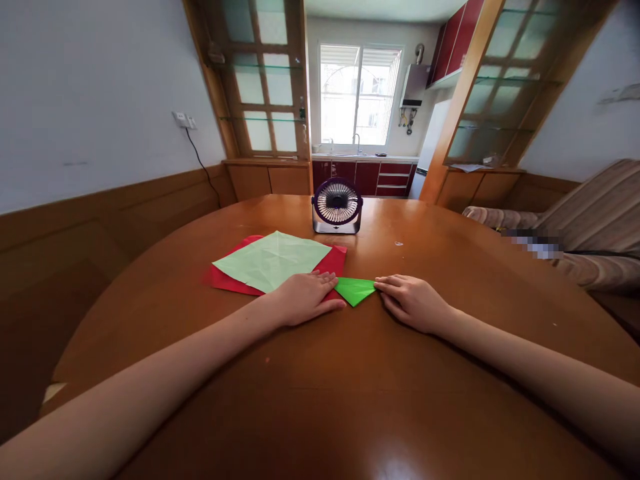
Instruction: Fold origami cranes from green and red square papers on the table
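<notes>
A small bright green folded paper triangle (354,289) lies flat on the round wooden table (350,387). My left hand (306,297) rests palm down on the table, its fingertips pressing the triangle's left end. My right hand (411,301) lies flat too, fingertips touching the triangle's right corner. Neither hand grips anything. Just behind my left hand lies a pale green paper sheet (273,259) on top of a red sheet (336,259).
A small purple desk fan (337,206) stands at the table's far middle, facing me. A striped sofa (585,233) is on the right. Wood-panelled walls, glass-door cabinets and a kitchen with a window lie beyond.
</notes>
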Tool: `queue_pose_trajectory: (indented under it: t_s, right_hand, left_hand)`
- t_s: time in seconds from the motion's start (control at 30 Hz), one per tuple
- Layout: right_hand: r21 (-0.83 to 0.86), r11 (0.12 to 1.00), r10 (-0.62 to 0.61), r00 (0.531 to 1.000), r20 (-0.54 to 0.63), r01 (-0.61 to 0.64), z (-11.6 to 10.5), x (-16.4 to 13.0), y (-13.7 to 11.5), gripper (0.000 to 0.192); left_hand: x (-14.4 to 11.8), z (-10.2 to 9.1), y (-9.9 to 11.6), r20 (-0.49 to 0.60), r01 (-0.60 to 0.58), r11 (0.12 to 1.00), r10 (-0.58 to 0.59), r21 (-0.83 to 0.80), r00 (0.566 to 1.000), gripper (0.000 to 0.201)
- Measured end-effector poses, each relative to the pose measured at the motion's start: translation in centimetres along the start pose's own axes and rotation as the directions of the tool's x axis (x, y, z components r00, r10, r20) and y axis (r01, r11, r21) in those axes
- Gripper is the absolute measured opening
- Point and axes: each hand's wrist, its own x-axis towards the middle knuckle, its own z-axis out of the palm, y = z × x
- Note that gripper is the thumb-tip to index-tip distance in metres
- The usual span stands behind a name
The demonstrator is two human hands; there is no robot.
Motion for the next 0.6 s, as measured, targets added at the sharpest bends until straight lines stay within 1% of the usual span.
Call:
queue_pose_trajectory:
  t_s: [0.17,0.23,0.3,0.37,0.43,0.53,0.6]
  right_hand:
    - [-0.128,0.992,0.002,0.999,-0.047,-0.008,-0.5,0.1,0.0,0.026]
    - [-0.152,0.988,0.000,0.998,-0.058,-0.009,-0.6,0.1,0.0,0.025]
    - [-0.141,0.990,0.002,0.998,-0.068,-0.012,-0.4,0.0,0.3,0.025]
    - [-0.074,0.996,0.041,0.994,-0.096,-0.048,-0.2,-0.1,0.7,0.027]
    - [0.054,0.991,0.130,0.982,-0.139,-0.124,0.1,-0.2,1.2,0.029]
    - [0.249,0.942,0.270,0.948,-0.170,-0.224,0.4,-0.2,1.8,0.028]
    - [0.310,0.920,0.298,0.941,-0.162,-0.238,0.6,-0.1,1.9,0.028]
  left_hand:
    - [0.1,0.2,-0.1,-0.034,-0.010,0.998,0.012,0.068,0.999,0.065]
    - [0.2,0.5,-0.1,-0.069,-0.031,0.997,0.036,0.073,0.997,0.060]
    - [0.4,0.9,-0.1,-0.125,-0.050,0.996,0.060,0.075,0.990,0.053]
    - [0.6,1.3,0.0,-0.191,-0.052,0.996,0.065,0.070,0.979,0.045]
    - [0.8,1.6,0.1,-0.248,-0.042,0.998,0.052,0.047,0.967,0.038]
    - [1.0,1.8,0.2,-0.314,-0.020,1.000,0.014,-0.018,0.949,0.029]
    - [1.0,1.9,0.2,-0.332,-0.012,0.998,-0.012,-0.069,0.943,0.026]
